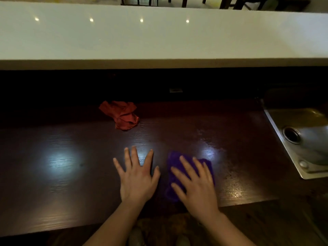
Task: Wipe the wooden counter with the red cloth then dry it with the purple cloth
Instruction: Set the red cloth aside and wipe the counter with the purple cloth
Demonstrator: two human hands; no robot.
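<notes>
A: Where is the purple cloth (190, 174)?

B: Flat on the dark wooden worktop (71, 166), under the right hand (195, 185). The fingers (186, 167) of that hand are spread and pressed down on top of it, palm flat. They are not curled around it, so the cloth is pinned rather than gripped. Purple shows past the fingertips on the far side and beside the thumb on the inner side.

A: And the left hand (136, 178)?

B: Released and empty. Its fingers (134, 155) are splayed flat on the bare wood, with the thumb just beside the near-left edge of the purple cloth. I cannot tell whether the thumb touches it.

A: What about the red cloth (122, 115)?

B: Crumpled in a heap well beyond the left hand's fingertips, towards the back of the worktop. Neither hand touches it.

A: Anything to the outer side of the right hand?

B: The wood there looks streaky and shiny. Farther out, past the worktop's end, sits a steel sink (301, 139) with its drain visible.

A: And beyond the red cloth?

B: A dark recess, then a raised white ledge (159, 38) that runs across the view, with small light reflections on it.
</notes>
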